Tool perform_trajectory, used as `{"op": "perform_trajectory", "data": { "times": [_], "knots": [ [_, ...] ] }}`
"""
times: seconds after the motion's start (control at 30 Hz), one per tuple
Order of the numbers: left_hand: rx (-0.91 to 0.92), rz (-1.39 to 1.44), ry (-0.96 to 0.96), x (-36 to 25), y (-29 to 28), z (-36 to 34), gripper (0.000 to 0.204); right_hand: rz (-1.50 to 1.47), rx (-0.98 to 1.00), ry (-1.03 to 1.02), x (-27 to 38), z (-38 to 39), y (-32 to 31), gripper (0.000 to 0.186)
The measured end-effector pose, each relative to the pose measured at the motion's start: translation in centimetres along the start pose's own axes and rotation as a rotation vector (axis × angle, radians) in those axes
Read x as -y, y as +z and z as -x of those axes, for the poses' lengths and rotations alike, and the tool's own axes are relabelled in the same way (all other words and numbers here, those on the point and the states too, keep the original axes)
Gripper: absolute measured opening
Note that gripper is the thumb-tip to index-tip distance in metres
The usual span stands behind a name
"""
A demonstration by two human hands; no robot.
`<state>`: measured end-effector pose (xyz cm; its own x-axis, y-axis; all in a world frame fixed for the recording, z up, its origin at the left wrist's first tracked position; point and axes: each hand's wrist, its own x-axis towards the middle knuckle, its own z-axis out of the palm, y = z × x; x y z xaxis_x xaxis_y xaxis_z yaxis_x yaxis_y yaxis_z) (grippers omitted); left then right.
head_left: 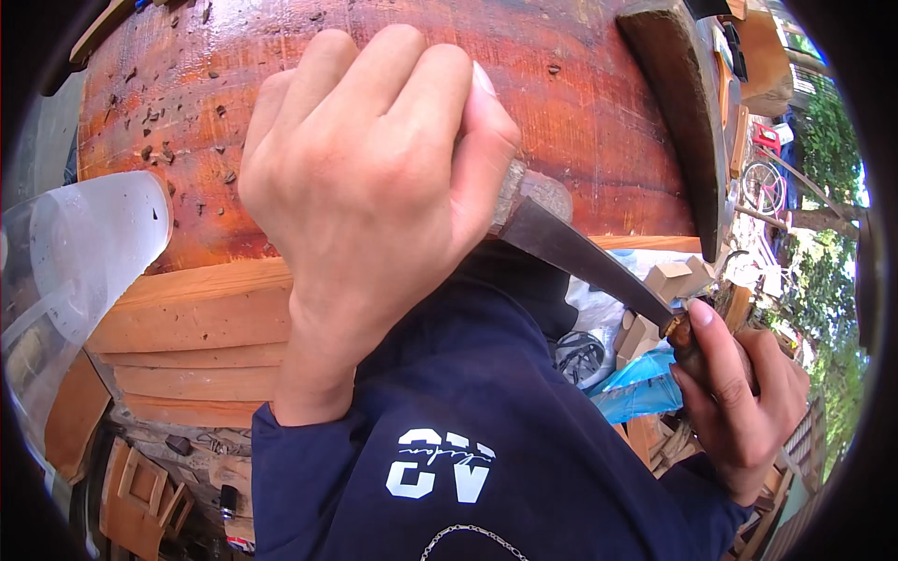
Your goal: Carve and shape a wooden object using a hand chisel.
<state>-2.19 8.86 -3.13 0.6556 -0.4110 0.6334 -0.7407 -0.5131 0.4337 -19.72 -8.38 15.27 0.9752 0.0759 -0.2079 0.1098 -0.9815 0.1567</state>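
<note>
My left hand (374, 159) is closed in a fist over the near edge of the reddish wooden table (599, 178). A short rough grey-brown piece of wood (552, 194) sticks out beside its thumb; the rest of it is hidden under the hand. My right hand (744, 397), lower right, is wrapped round the wooden handle of a knife (599, 262). The dark blade slants up and left from that handle. Its far end lies against the piece of wood, close to my left thumb.
Dark chips (150, 140) are scattered over the table's left side. A translucent plastic container (103, 252) stands at the left edge. A long, dark curved piece (669, 103) lies along the right side. Below are a blue plastic bag (641, 388) and wood offcuts (636, 337).
</note>
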Motion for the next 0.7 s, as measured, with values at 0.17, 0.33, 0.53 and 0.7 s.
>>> {"op": "perform_trajectory", "data": {
  "times": [0.17,0.33,0.53,0.7],
  "knots": [
    [-0.053,-0.025,0.008,-0.3,0.2,-0.3,0.013,-0.004,-0.079,-0.034,0.0,1.0,1.7,0.059],
    [0.010,-0.084,0.012,-0.3,0.2,-0.1,0.018,-0.336,-0.144,0.011,-1.8,1.4,6.3,0.061],
    [0.003,-0.035,0.042,0.1,-0.1,-0.2,0.020,-0.561,-0.139,-0.107,-5.0,-0.2,5.5,0.059],
    [-0.023,-0.019,0.076,0.7,-0.3,-0.1,0.020,-0.359,-0.105,-0.110,-4.7,-0.1,1.9,0.061]
  ]
}}
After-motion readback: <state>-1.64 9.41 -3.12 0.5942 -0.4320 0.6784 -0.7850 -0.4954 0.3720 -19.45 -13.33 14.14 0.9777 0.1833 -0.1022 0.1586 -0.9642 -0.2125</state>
